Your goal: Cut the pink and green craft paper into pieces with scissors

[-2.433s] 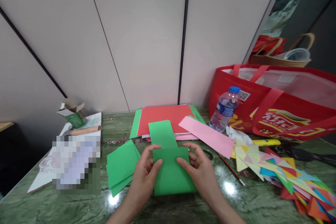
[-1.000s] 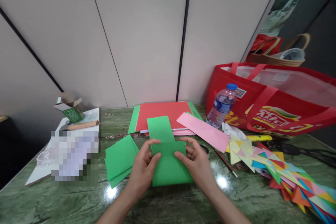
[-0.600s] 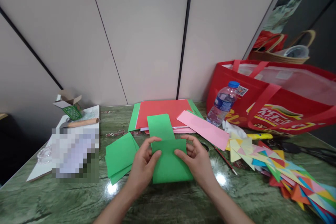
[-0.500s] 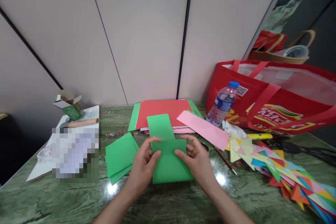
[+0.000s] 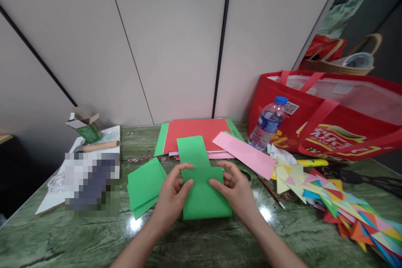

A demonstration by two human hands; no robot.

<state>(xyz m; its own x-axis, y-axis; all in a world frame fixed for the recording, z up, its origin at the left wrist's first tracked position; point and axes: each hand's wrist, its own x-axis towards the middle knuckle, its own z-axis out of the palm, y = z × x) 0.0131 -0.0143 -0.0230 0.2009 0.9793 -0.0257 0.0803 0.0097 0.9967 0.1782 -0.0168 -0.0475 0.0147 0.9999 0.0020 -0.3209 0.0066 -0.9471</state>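
Note:
A sheet of green paper (image 5: pixel 205 201) is bent over toward its far side in front of me, its fold not pressed flat at the near end. My left hand (image 5: pixel 176 190) pinches the upper left corner of the turned-over edge between thumb and fingers. On the other corner, my right hand (image 5: pixel 234 186) grips the same edge in a like pinch. Beyond my fingers lies a green paper strip (image 5: pixel 192 150), reaching over the stacked sheets; whether it joins the held sheet is hidden. Left of my left hand rest green paper pieces (image 5: pixel 146 184), overlapping one another.
Red paper (image 5: pixel 194 130) tops a stack by the wall. A pink strip (image 5: pixel 245 155), water bottle (image 5: pixel 266 123), red bag (image 5: pixel 314 121), pencil (image 5: pixel 271 192) and colourful folded-paper chain (image 5: pixel 351 209) occupy the right. At left are a white board (image 5: pixel 52 199) and small green box (image 5: pixel 89 132).
The view has shifted very slightly. Both hands keep their pinch on the folded green paper, with hardly any movement.

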